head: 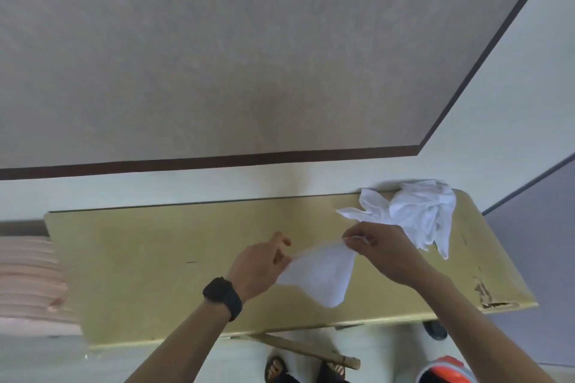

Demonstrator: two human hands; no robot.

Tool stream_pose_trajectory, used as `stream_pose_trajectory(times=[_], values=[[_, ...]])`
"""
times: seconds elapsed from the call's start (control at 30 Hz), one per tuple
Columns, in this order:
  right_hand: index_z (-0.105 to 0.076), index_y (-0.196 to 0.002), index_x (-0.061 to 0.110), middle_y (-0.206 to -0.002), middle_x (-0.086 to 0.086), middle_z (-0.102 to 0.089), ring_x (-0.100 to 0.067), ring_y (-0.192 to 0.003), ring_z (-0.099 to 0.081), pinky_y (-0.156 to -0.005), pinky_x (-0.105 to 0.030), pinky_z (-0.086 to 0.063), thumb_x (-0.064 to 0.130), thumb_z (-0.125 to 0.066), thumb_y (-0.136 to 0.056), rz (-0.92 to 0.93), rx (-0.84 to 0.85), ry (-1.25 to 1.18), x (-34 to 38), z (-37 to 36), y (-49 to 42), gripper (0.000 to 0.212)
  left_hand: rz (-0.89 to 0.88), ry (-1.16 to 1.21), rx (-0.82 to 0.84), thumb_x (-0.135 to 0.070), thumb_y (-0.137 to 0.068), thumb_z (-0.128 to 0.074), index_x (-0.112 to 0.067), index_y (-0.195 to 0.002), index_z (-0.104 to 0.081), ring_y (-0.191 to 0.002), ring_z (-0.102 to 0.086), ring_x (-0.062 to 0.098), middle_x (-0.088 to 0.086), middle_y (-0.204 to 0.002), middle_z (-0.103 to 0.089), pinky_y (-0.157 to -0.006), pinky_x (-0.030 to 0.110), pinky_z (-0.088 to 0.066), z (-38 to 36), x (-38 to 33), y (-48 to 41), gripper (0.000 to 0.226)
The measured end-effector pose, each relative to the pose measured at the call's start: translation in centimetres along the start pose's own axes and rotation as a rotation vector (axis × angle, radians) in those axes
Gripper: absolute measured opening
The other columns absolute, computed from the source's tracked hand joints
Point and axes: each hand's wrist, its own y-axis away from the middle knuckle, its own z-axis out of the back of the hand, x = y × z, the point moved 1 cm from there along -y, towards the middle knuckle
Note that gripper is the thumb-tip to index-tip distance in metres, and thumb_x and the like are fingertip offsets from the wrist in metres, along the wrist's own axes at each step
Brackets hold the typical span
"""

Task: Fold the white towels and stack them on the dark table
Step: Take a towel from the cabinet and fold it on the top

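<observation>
Towel (320, 274) stretched between our hands above the table (155, 258).
Our left hand (258, 267) and right hand (376, 246) each pinch a corner in their fingers, pulling the top edge taut so it folds squarely; unfolded towels (417, 214) wait near the far right corner.

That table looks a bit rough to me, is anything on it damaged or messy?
Yes. The table has chipped, peeling finish at its near right corner, and a crumpled heap of white towels sits unfolded at the far right. Both hands hold one towel.
</observation>
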Motion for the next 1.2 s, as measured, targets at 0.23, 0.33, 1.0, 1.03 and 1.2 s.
stream_pose_trajectory(times=[0.23,0.33,1.0,1.03,1.2], values=[[-0.073,-0.110,0.024,-0.099,0.017,-0.071,0.003,-0.089,-0.063,-0.078,-0.013,-0.046,0.024,-0.057,-0.100,0.113,0.002,0.227,-0.2,-3.0,-3.5,0.019,0.027,-0.293,-0.047,-0.033,-0.107,-0.029,-0.018,-0.115,-0.058,-0.097,-0.060,0.022,0.000,-0.117,-0.057,-0.085,0.035,-0.047,0.0,4.3,0.1,0.033],[-0.071,-0.115,0.024,-0.107,0.009,-0.073,-0.012,-0.099,-0.065,-0.085,-0.027,-0.048,0.025,-0.050,-0.102,0.143,-0.058,0.363,-0.1,-2.5,-5.7,0.025,0.045,-0.335,-0.133,-0.031,-0.107,-0.029,-0.021,-0.118,-0.055,-0.097,-0.061,0.022,-0.001,-0.112,-0.065,-0.086,0.037,-0.045,2.4,5.2,-1.4,0.031],[-0.074,-0.110,0.029,-0.109,0.010,-0.071,-0.018,-0.106,-0.057,-0.079,-0.030,-0.042,0.037,-0.055,-0.100,0.104,-0.258,0.435,-3.4,-2.8,-6.7,0.023,-0.216,-0.550,-0.612,-0.018,-0.090,-0.059,-0.019,-0.097,-0.075,-0.078,-0.065,0.024,-0.001,-0.087,-0.072,-0.071,0.034,-0.051,3.3,7.4,-2.1,0.018],[-0.074,-0.108,0.028,-0.109,0.009,-0.071,-0.020,-0.106,-0.059,-0.081,-0.031,-0.043,0.035,-0.056,-0.099,0.095,-0.228,0.426,-4.5,-4.0,-5.8,0.021,-0.212,-0.551,-0.573,-0.022,-0.092,-0.052,-0.021,-0.097,-0.075,-0.078,-0.064,0.024,-0.002,-0.087,-0.072,-0.070,0.034,-0.050,1.5,7.9,-1.2,0.024],[-0.074,-0.109,0.030,-0.114,0.011,-0.068,-0.019,-0.107,-0.055,-0.090,-0.032,-0.044,0.038,-0.057,-0.098,-0.026,-0.010,0.476,-10.3,-11.0,-1.2,0.022,-0.126,-0.480,-0.304,-0.032,-0.092,-0.040,-0.028,-0.089,-0.074,-0.074,-0.065,0.020,-0.007,-0.078,-0.071,-0.068,0.031,-0.052,-7.6,10.6,3.7,0.035]])
